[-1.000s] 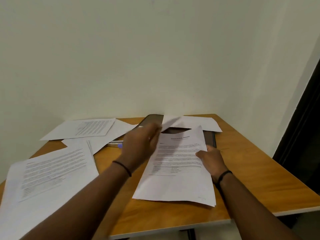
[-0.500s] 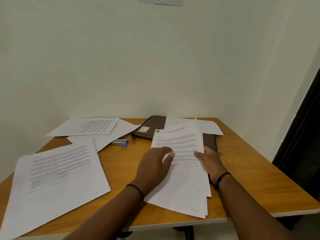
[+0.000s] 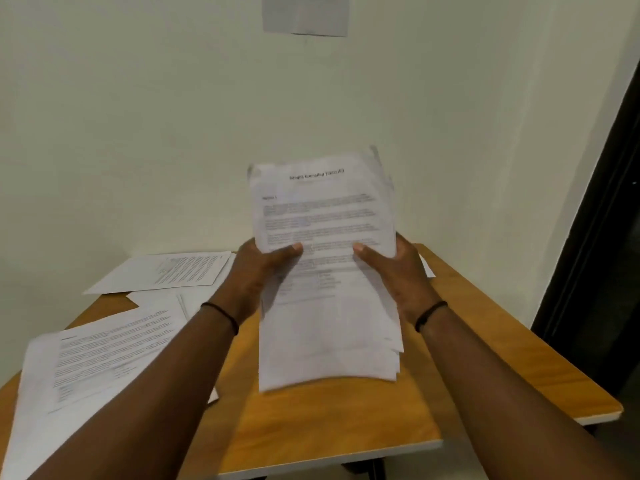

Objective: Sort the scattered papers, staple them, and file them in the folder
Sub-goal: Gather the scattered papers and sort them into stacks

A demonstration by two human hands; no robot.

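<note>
Left hand (image 3: 256, 271) and right hand (image 3: 398, 271) grip the paper stack (image 3: 325, 271), raised above the table (image 3: 485, 341); fingers curled behind, thumbs in front. Loose sheets (image 3: 104, 358) at 9 o'clock.

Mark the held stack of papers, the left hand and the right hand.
held stack of papers (image 3: 329, 327): head view, blank lower half of the top sheet.
left hand (image 3: 258, 275): head view, back of the hand.
right hand (image 3: 398, 271): head view, back of the hand.
</note>
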